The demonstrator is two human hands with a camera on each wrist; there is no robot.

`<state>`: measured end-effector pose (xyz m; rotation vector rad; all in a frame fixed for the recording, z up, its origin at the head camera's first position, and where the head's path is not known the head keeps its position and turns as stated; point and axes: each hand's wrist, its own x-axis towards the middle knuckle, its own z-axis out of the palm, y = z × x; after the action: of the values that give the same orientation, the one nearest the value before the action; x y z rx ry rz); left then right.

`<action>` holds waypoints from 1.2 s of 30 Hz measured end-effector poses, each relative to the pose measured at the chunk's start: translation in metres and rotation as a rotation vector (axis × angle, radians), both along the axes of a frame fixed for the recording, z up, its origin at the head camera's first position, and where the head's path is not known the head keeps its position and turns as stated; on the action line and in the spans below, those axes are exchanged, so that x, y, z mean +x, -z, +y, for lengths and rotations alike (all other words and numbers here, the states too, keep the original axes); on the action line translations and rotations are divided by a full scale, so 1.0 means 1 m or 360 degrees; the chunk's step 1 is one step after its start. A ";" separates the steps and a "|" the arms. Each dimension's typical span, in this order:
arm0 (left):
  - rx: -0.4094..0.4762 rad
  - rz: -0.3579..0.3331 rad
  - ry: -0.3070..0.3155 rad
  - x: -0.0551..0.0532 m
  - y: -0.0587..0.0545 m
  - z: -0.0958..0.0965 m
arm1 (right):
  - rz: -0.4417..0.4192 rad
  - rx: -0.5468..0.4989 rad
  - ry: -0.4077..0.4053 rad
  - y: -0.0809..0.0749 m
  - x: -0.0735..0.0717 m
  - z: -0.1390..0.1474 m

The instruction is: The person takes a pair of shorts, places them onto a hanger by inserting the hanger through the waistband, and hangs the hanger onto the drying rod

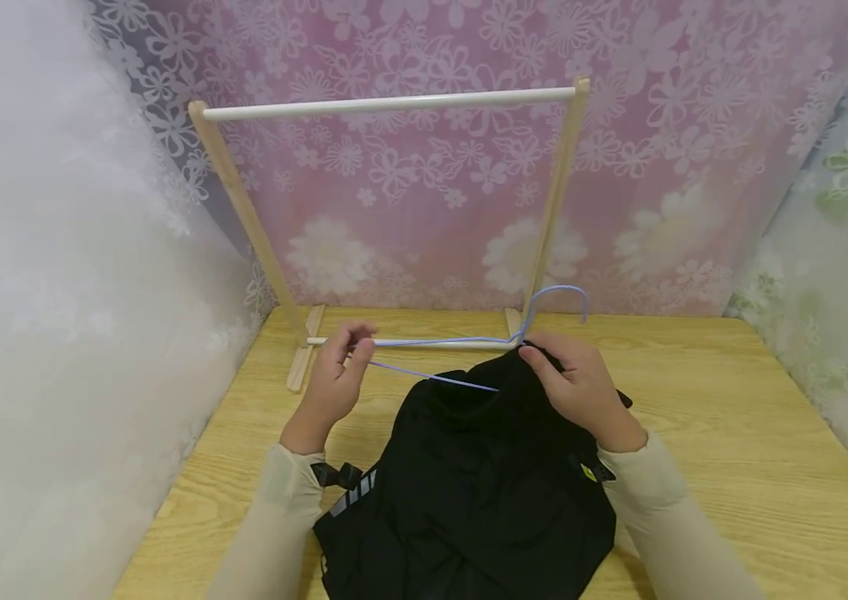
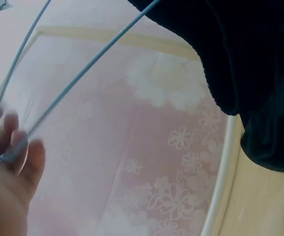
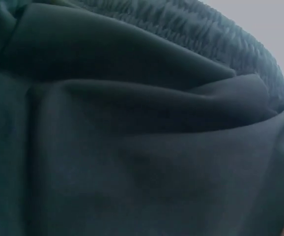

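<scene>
A pair of black shorts (image 1: 484, 492) with a gathered elastic waistband (image 3: 220, 37) and pale stripes on one side hangs over the table. Into its waist opening runs a thin blue wire hanger (image 1: 435, 377), whose right half is hidden by the cloth; the hook sticks out at the upper right. My left hand (image 1: 336, 375) holds the hanger's bent left end, fingers curled around it in the left wrist view. Thumb up, my right hand (image 1: 581, 387) pinches the waistband beside the hanger's neck. Only a sliver of that hand shows in the right wrist view.
Behind the shorts stands a wooden rack with a white top rail (image 1: 394, 104) and a white lower rail (image 1: 424, 343). Its feet rest on the wood-grain table (image 1: 754, 467). Flowered pink backdrop (image 1: 431, 242) closes the back, and pale panels flank both sides.
</scene>
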<state>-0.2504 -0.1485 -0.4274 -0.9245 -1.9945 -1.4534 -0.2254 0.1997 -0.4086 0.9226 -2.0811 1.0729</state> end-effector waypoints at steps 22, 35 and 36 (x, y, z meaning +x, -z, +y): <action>-0.0165 -0.0754 -0.0096 -0.014 0.019 0.006 | 0.0108 -0.0406 -0.0053 0.003 -0.011 -0.006; -0.0362 -0.0779 -0.0036 -0.024 0.030 0.016 | 0.0171 -0.0515 -0.0239 -0.026 -0.017 -0.018; -0.0401 -0.0784 -0.0026 -0.024 0.030 0.018 | 0.0162 -0.0522 -0.0244 -0.027 -0.017 -0.019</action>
<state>-0.2742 -0.1304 -0.4577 -0.6873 -2.5824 -1.5556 -0.2422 0.1808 -0.3813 0.9578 -1.7076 1.3678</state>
